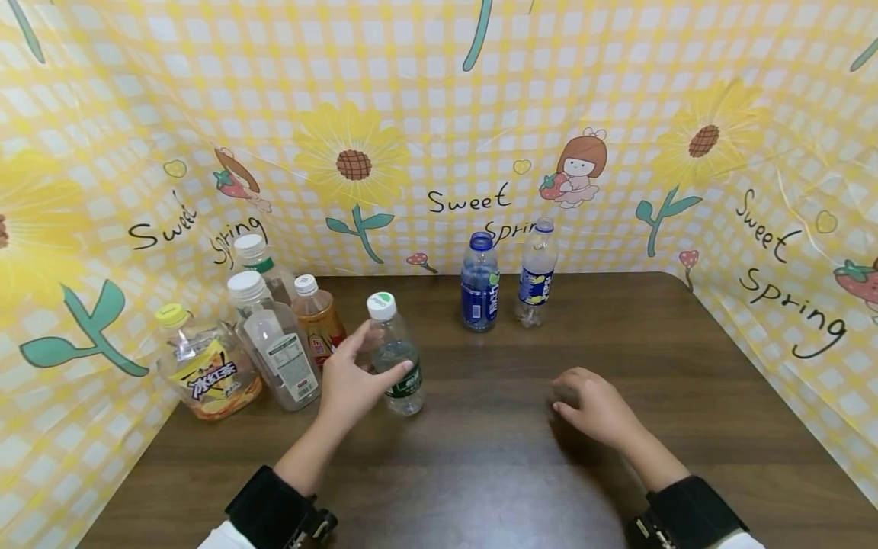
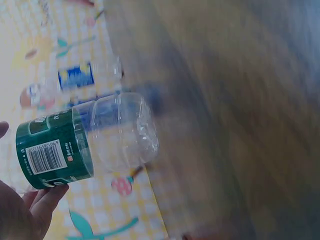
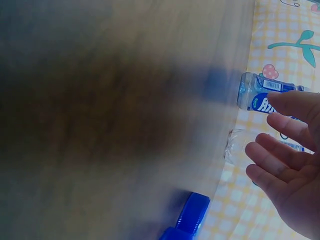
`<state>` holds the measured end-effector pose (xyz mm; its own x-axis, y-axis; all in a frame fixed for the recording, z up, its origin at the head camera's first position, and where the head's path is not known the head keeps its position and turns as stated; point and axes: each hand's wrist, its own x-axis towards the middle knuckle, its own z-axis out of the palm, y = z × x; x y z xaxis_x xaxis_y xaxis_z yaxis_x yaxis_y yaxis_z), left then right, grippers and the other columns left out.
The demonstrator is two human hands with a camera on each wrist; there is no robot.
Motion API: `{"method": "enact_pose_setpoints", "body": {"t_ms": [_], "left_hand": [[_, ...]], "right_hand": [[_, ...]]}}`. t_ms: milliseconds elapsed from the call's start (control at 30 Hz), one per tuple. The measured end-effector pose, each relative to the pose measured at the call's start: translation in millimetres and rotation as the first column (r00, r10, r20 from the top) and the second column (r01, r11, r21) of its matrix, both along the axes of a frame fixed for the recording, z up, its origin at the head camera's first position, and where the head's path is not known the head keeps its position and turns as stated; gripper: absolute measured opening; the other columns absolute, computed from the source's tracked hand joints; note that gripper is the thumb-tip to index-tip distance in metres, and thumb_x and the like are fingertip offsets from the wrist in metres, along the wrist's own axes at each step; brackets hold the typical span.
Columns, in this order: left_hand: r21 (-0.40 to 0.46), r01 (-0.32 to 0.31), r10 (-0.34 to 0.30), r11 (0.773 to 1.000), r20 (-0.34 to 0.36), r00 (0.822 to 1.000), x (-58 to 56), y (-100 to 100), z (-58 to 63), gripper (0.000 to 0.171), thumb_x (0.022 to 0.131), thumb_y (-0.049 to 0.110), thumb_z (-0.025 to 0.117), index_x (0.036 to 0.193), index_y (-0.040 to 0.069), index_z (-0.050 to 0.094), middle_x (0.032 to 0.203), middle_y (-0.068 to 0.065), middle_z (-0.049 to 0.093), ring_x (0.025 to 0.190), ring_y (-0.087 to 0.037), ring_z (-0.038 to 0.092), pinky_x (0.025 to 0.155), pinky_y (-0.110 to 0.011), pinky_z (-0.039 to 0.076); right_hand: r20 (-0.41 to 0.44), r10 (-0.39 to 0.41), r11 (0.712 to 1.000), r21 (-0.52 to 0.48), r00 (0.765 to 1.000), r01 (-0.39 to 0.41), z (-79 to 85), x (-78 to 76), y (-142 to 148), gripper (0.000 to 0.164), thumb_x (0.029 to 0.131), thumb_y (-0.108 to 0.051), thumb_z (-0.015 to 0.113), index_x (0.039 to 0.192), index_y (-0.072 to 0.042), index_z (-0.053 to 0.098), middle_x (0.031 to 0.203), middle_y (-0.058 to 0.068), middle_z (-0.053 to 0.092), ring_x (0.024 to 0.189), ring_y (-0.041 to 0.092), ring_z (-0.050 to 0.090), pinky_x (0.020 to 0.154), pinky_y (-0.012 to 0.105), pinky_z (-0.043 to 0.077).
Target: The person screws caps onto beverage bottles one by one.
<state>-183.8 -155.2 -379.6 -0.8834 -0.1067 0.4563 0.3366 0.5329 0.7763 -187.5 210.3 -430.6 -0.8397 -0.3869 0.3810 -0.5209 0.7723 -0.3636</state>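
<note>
My left hand (image 1: 353, 381) holds a clear plastic bottle (image 1: 403, 393) with a white cap and green label. The thumb lies across its front and the fingers are at its far side. In the left wrist view, the fingers (image 2: 47, 205) meet the bottle near the label's edge. I cannot tell whether its base touches the table. My right hand (image 1: 595, 404) hovers over the table at the right, fingers loosely bent, holding nothing. Farther back stand an uncapped blue-labelled bottle (image 1: 479, 301) and a clear bottle (image 1: 537, 286) with a blue and yellow label.
Left of the hand cluster a yellow-capped bottle (image 1: 213, 374), a large white-capped bottle (image 1: 281, 343), an amber bottle (image 1: 318, 320) and a green-ringed bottle (image 1: 264, 267). Checked cloth (image 1: 425, 91) surrounds the brown table (image 1: 480, 473). A blue object (image 3: 192, 215) shows in the right wrist view.
</note>
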Motion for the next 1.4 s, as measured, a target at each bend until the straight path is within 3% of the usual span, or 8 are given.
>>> {"method": "enact_pose_setpoints", "body": {"t_ms": [133, 300, 467, 567, 1067, 1200, 1400], "left_hand": [[-0.052, -0.123, 0.119, 0.991, -0.074, 0.99, -7.2, -15.1, 2.7, 0.08, 0.066, 0.021, 0.092, 0.134, -0.002, 0.054, 0.118, -0.016, 0.057, 0.097, -0.026, 0.061, 0.073, -0.041, 0.054], [-0.104, -0.271, 0.256, 0.957, -0.135, 0.957, -15.9, -29.1, 4.2, 0.081, 0.069, 0.019, 0.09, 0.137, -0.004, 0.051, 0.11, -0.022, 0.052, 0.088, -0.031, 0.049, 0.07, -0.041, 0.042], [-0.098, -0.339, 0.33, 0.936, -0.096, 0.939, -22.3, -34.6, -1.7, 0.086, 0.074, 0.016, 0.085, 0.144, -0.006, 0.04, 0.121, -0.027, 0.048, 0.107, -0.039, 0.048, 0.089, -0.051, 0.041], [-0.074, -0.371, 0.367, 0.926, -0.056, 0.928, -28.3, -34.5, -5.1, 0.084, 0.078, 0.016, 0.082, 0.145, -0.006, 0.036, 0.128, -0.028, 0.046, 0.115, -0.04, 0.046, 0.098, -0.051, 0.038], [-0.044, -0.541, 0.542, 0.84, 0.018, 0.84, -50.1, -35.7, -5.5, 0.085, 0.082, 0.02, 0.073, 0.149, -0.005, 0.028, 0.14, -0.029, 0.04, 0.129, -0.044, 0.039, 0.107, -0.053, 0.033], [-0.025, -0.547, 0.548, 0.837, 0.024, 0.836, -53.1, -35.6, -5.3, 0.085, 0.082, 0.017, 0.072, 0.15, -0.004, 0.026, 0.143, -0.029, 0.038, 0.131, -0.044, 0.038, 0.108, -0.054, 0.031], [0.024, -0.519, 0.518, 0.854, 0.047, 0.854, -53.0, -33.3, -5.9, 0.087, 0.084, 0.016, 0.072, 0.153, 0.001, 0.02, 0.148, -0.028, 0.033, 0.136, -0.043, 0.032, 0.111, -0.053, 0.027]], "right_hand": [[-0.022, -0.014, 1.0, -0.02, 1.0, 0.013, -0.2, 1.6, 2.6, 0.023, 0.078, -0.002, 0.078, 0.1, 0.0, 0.071, 0.102, 0.013, 0.066, 0.097, 0.032, 0.064, 0.083, 0.049, 0.052], [-0.03, -0.019, 0.999, -0.038, 0.999, 0.018, 0.7, 2.2, 4.8, 0.022, 0.078, -0.002, 0.077, 0.099, 0.0, 0.071, 0.102, 0.012, 0.066, 0.096, 0.032, 0.064, 0.082, 0.048, 0.052], [-0.027, -0.024, 0.998, -0.053, 0.999, 0.022, -0.1, 2.0, 6.5, 0.021, 0.079, -0.001, 0.077, 0.098, 0.0, 0.071, 0.101, 0.012, 0.066, 0.092, 0.031, 0.065, 0.078, 0.047, 0.053], [-0.03, -0.03, 0.998, -0.065, 0.999, 0.028, -0.6, 2.0, 7.6, 0.02, 0.079, -0.001, 0.077, 0.098, 0.0, 0.071, 0.1, 0.012, 0.066, 0.09, 0.03, 0.065, 0.077, 0.046, 0.054], [-0.001, -0.043, 0.997, -0.07, 0.999, 0.043, 0.0, 4.1, 10.0, 0.02, 0.08, -0.002, 0.077, 0.099, 0.0, 0.071, 0.102, 0.012, 0.066, 0.091, 0.03, 0.065, 0.077, 0.046, 0.054], [0.004, -0.042, 0.997, -0.071, 0.999, 0.042, -0.3, 4.3, 10.6, 0.02, 0.08, -0.002, 0.077, 0.1, 0.001, 0.071, 0.103, 0.013, 0.066, 0.092, 0.031, 0.065, 0.077, 0.047, 0.054], [0.009, -0.034, 0.996, -0.08, 0.999, 0.035, 0.6, 4.8, 12.0, 0.019, 0.08, -0.001, 0.076, 0.099, 0.001, 0.071, 0.102, 0.013, 0.066, 0.092, 0.031, 0.065, 0.078, 0.047, 0.054]]}}
